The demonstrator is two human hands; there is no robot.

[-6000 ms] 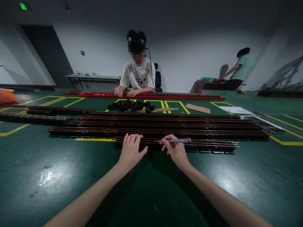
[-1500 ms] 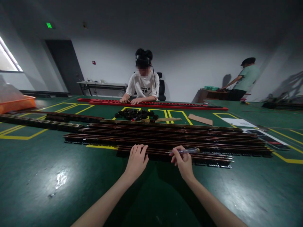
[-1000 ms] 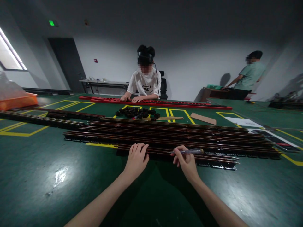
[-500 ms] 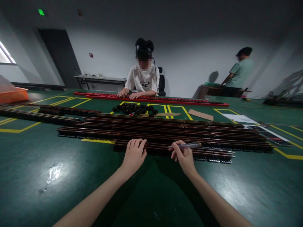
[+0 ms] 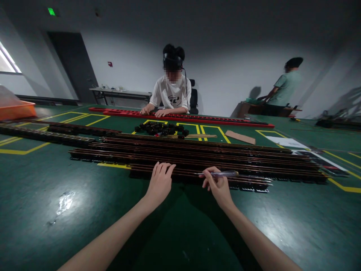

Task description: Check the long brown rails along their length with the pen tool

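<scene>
A long dark strip with copper-coloured edges lies nearest me, in front of a bundle of similar strips. My left hand is closed over this near strip, fingers bent across its top; the thumb is mostly hidden. In my right hand is a screwdriver with a clear handle, pinched near the front of the handle. Its thin shaft points left, close above the same strip. Whether the tip touches the strip, I cannot tell.
Beyond the bundle lie a heap of small black parts, thin sticks and a cardboard piece. A co-worker sits behind a long red rail. An orange bin stands left, papers right. Another person stands behind.
The near strip has slid a little to the left under my hands. My right hand with the screwdriver has shifted slightly left; my left hand stays about where it was.
</scene>
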